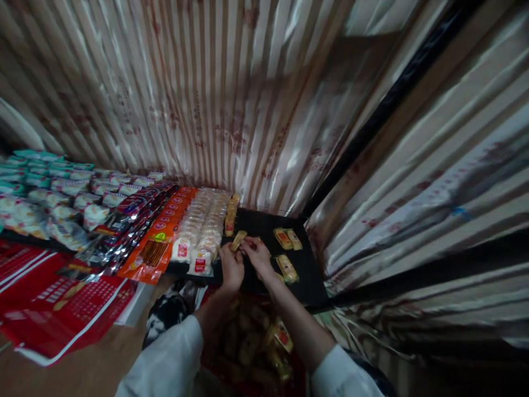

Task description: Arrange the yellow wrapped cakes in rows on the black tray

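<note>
A small yellow wrapped snack packet (238, 240) is held up over the black shelf. My left hand (232, 266) pinches it from the near side. Bent and close together, the fingers of my right hand (257, 256) meet its right edge. Just beyond, a row of similar yellow packets (230, 216) stands on the shelf. Right of my hands lie a pair of loose packets (288, 239) and, nearer, another packet (286, 268). Below my forearms, a dim container holds several more wrapped packets (250, 346).
The black shelf (258, 220) runs along a striped, wrinkled curtain (231, 99). To the left stand clear-wrapped pale snacks (201, 262), orange packs (159, 237), dark shiny packs (132, 215) and white bags (96, 215). A red printed sheet (61, 309) hangs in front. Dark poles (372, 132) cross at right.
</note>
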{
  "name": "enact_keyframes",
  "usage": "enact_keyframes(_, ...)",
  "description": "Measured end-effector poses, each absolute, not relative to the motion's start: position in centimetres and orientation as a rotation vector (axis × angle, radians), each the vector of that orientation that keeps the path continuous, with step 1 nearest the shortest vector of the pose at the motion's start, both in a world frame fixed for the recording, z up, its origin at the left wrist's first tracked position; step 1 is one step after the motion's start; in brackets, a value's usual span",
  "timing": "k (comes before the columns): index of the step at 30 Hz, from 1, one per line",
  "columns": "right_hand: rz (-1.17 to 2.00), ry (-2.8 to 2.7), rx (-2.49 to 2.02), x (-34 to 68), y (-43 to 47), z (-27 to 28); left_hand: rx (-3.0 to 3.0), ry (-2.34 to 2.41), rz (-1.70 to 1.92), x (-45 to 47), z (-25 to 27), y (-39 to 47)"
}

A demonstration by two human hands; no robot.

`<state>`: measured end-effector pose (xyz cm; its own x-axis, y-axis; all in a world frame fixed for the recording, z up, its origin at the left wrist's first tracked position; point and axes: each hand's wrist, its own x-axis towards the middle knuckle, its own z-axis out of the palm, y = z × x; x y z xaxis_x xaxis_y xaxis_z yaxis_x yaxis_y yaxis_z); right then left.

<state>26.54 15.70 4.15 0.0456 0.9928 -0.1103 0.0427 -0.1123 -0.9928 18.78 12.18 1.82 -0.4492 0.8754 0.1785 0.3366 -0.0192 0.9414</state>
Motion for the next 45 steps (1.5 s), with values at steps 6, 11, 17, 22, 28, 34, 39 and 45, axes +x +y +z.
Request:
enact_keyframes(6,1.132,-1.319,-1.272,25.3,15.9,4.3,1.282,1.641,1.569,20.0,1.1,11.8)
enact_keyframes(11,1.008,-1.363,-1.411,25.3,17.3,3.2,1.326,1.72,1.459,20.2,0.5,11.5)
enact_keyframes(17,1.002,-1.519,-1.445,25.2,19.5,2.0,1.457,1.693,1.388,19.7,-0.3,11.4)
enact_keyframes(22,1.013,-1.595,-1.382,24.6,20.9,1.6,1.486,1.711,1.362,19.4,-1.3,11.9)
enact_keyframes(28,0.861,-1.683,-1.534,24.2,21.7,1.2,1.447,1.719,1.407,19.2,-1.9,12.7)
enact_keyframes(34,0.795,-1.631,-1.533,24.0,21.5,0.9,1.449,1.719,1.387,18.9,-2.1,13.4)
enact_keyframes(39,0.724,-1.675,-1.6,23.5,21.3,1.2,1.435,1.744,1.366,18.8,-2.2,13.7)
enact_keyframes(45,0.493,-1.777,-1.641,25.7,20.5,2.3,1.451,1.75,1.35,18.5,-2.1,13.5)
